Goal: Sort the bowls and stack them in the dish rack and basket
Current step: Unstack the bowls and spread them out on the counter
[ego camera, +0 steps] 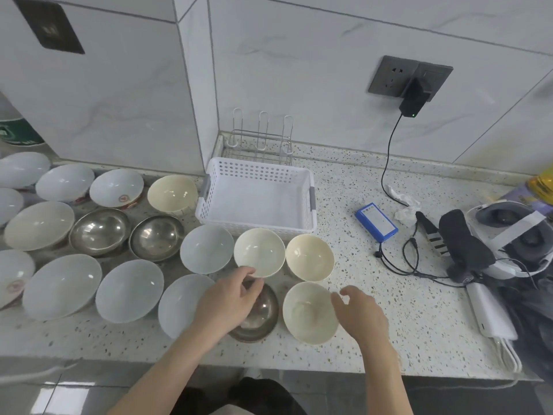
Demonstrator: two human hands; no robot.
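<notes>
Several bowls stand on the speckled counter (389, 295): pale blue, cream and steel ones. My left hand (227, 298) hovers over a steel bowl (260, 316) near the front edge, its fingers loosely curled and its fingertips close to the near rim of a cream bowl (259, 251). My right hand (359, 313) is beside another cream bowl (308, 313), thumb near its right rim, fingers relaxed and holding nothing. A white perforated basket (257, 175) sits behind the bowls. A wire dish rack (260, 139) stands in the corner behind the basket.
To the right lie a blue battery pack (376, 221), black cables (404, 259), a headset (508, 235) and a white power bank (490, 313). A charger (414, 98) hangs from the wall socket. More bowls crowd the left, including two steel ones (100, 230).
</notes>
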